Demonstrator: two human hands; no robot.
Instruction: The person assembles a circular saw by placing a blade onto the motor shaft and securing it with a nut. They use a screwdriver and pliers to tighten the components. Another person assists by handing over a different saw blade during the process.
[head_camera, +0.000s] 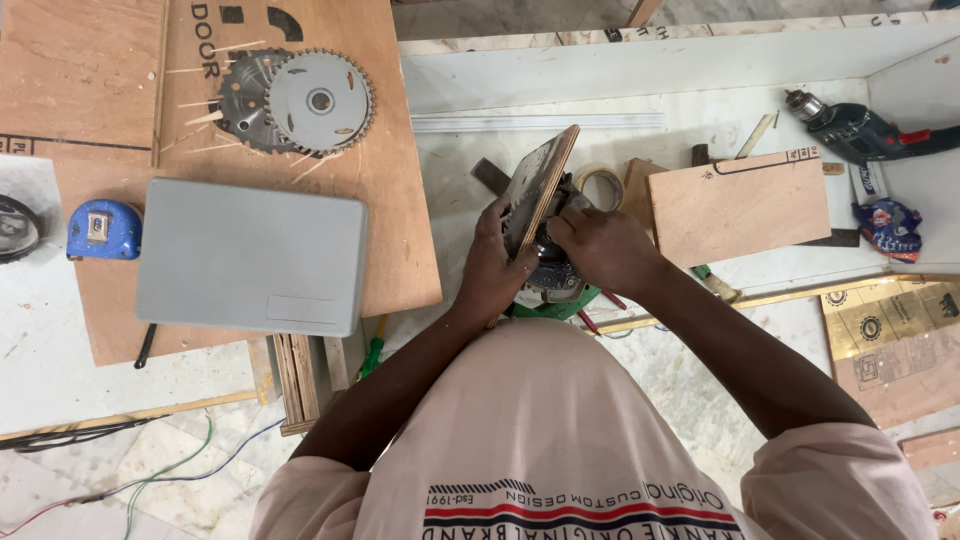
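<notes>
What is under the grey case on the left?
The grey case lies on a plywood sheet that sticks out around it. A black rod pokes out below its corner. Anything else beneath is covered.

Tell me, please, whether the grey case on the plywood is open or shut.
Shut: the grey case lies flat on the plywood sheet, its lid down and nothing inside showing.

Raw plywood piece (541, 187) shows layered edge grain and a worn matt face. Beside it, the saw blades (297, 100) look dull grey metal, toothed. The flat case (250, 257) is smooth matt grey plastic. Blue tape measure (104, 229) shines, glossy plastic. Brown board (742, 207) is plain, smooth wood.
</notes>
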